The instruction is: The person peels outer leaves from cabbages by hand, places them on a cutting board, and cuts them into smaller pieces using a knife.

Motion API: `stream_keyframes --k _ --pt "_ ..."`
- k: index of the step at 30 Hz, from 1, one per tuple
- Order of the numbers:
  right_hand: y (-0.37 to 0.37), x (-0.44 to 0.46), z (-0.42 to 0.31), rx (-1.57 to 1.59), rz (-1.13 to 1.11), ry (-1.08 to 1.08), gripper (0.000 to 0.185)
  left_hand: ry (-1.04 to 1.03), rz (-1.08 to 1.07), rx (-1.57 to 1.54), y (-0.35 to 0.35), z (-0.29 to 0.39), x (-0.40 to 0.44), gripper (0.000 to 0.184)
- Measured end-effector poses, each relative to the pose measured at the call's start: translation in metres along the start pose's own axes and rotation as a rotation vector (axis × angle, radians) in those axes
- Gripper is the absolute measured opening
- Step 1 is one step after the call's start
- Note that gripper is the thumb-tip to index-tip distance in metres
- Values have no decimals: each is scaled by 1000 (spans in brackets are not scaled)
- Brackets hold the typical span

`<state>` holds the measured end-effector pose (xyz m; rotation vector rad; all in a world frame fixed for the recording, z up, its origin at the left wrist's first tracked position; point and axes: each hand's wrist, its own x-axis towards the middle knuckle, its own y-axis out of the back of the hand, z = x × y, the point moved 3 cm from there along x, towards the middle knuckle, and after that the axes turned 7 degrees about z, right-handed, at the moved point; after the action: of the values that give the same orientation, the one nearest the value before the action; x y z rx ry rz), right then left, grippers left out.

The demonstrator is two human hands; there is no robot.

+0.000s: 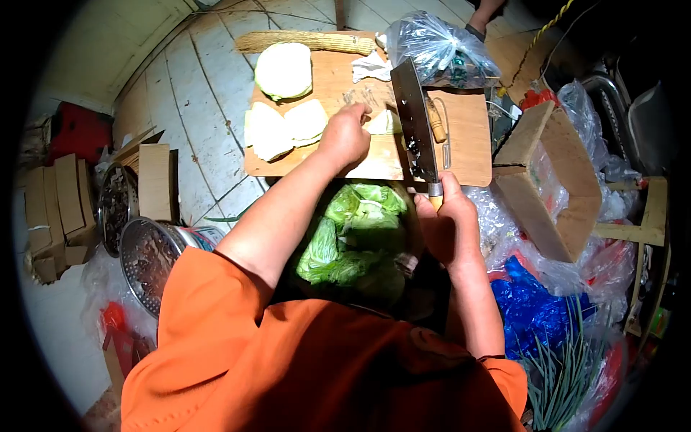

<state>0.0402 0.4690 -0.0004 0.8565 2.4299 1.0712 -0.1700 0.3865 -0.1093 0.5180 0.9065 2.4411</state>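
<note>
My right hand [450, 216] is wrapped round the handle of a large cleaver [415, 119], its broad blade pointing away from me over the wooden board [468, 144], with small bits stuck to it. On the board my left hand [348, 135] rests beside a pale cabbage piece [383, 122]; its fingers are bent, and whether they hold anything is hidden. Left of that hand lie cut cabbage pieces [270, 131], with a cabbage half [283, 70] behind them. Below the board's near edge are green cabbage leaves [353, 230].
A ribbed brown roll [309, 42] and a plastic bag [439, 50] lie at the board's far side. A colander [147, 259] stands at the left. On the right are a cardboard box [551, 180], a blue bag [536, 302] and green onions [561, 367]. Someone's foot shows at the top.
</note>
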Motion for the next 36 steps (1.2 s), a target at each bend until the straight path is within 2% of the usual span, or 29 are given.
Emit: stream_keyframes --k 4,6,8,11,14,16,17,20,21,24,25,30,33,35,36 --pt "-1 -5 -7 43 21 32 33 91 168 40 51 -18 17 28" --pt "-2 -8 -11 76 3 71 33 130 190 178 72 -45 22 29" --pt "-4 -8 -13 61 7 83 32 258 90 268 82 -60 17 33" --pt "-7 -10 -16 58 -18 99 31 233 58 284 77 -74 15 33" --pt "-12 -9 -17 57 -45 86 31 329 -71 182 72 -80 16 36" --pt "-14 -9 -17 14 -88 77 32 326 -122 153 73 -67 16 30" --pt "-15 -8 -18 13 -90 77 32 505 -229 24 73 -59 13 33" --pt "-19 -8 -18 -14 -135 67 32 397 -266 17 57 -70 9 37" --pt "-21 -8 -17 -22 -132 92 33 393 -257 76 60 -62 10 49" --pt "-26 -9 -16 -29 -150 106 33 354 -290 203 65 -45 8 58" --pt "-28 -9 -16 -27 -169 93 33 418 -353 185 60 -53 8 64" --pt "-34 -10 -12 -75 -159 119 31 499 -328 201 53 -54 7 64" --pt "-36 -10 -11 -71 -128 161 30 547 -289 55 51 -65 8 66" --pt "-37 -11 -11 -73 -129 170 31 704 -374 -164 52 -65 6 66" --pt "-37 -11 -11 -80 -135 167 31 705 -374 -164 48 -71 6 66"
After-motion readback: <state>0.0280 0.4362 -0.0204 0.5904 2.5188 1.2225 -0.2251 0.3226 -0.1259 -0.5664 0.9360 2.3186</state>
